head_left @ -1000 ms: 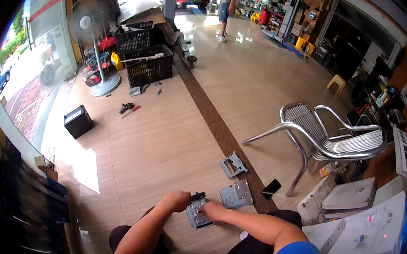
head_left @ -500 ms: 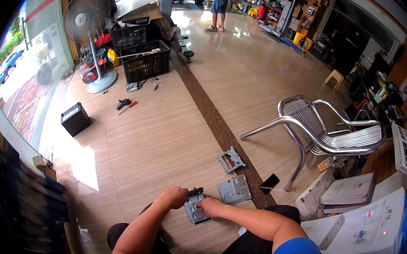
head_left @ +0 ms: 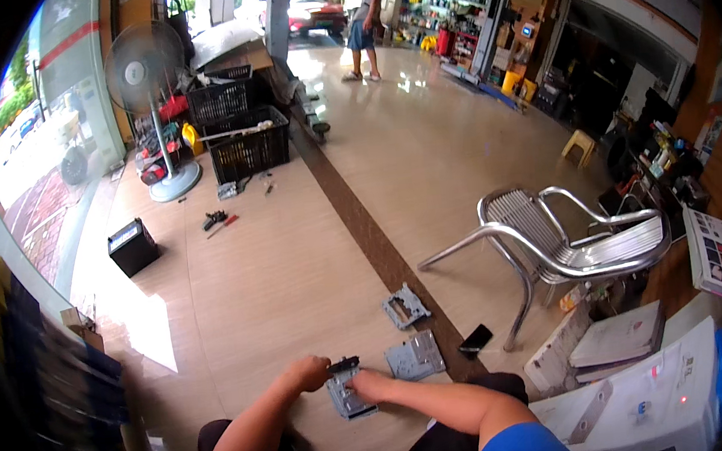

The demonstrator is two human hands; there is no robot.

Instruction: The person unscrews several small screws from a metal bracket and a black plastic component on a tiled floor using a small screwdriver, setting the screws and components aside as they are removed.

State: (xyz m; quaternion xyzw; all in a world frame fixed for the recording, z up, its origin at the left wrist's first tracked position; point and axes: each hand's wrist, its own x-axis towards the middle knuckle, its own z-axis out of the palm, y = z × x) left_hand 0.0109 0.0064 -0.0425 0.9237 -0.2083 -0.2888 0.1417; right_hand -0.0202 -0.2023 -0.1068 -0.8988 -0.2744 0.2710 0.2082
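Note:
Low in front of me, between my knees, is a grey boxy metal unit (head_left: 350,402) with a black piece (head_left: 344,364) along its far end. My left hand (head_left: 309,373) is closed at that far end, its fingers against the black piece. From the right, my right hand (head_left: 370,386) grips the unit's near side, fingers bent onto its top; the fingertips are partly hidden. Just right of it a flat grey metal plate (head_left: 415,356) lies on the floor. Farther off lies a grey metal frame (head_left: 405,307) with an opening in its middle.
A black phone (head_left: 476,340) lies right of the plate, near a tipped metal chair (head_left: 543,244). At the left are a black battery (head_left: 132,247), a red-handled screwdriver (head_left: 224,226), a standing fan (head_left: 159,123) and black crates (head_left: 249,145). A person (head_left: 363,32) stands far back.
My view has tilted up a little, so the floor things sit lower in the picture. Both hands stay on the grey unit, with little movement against it.

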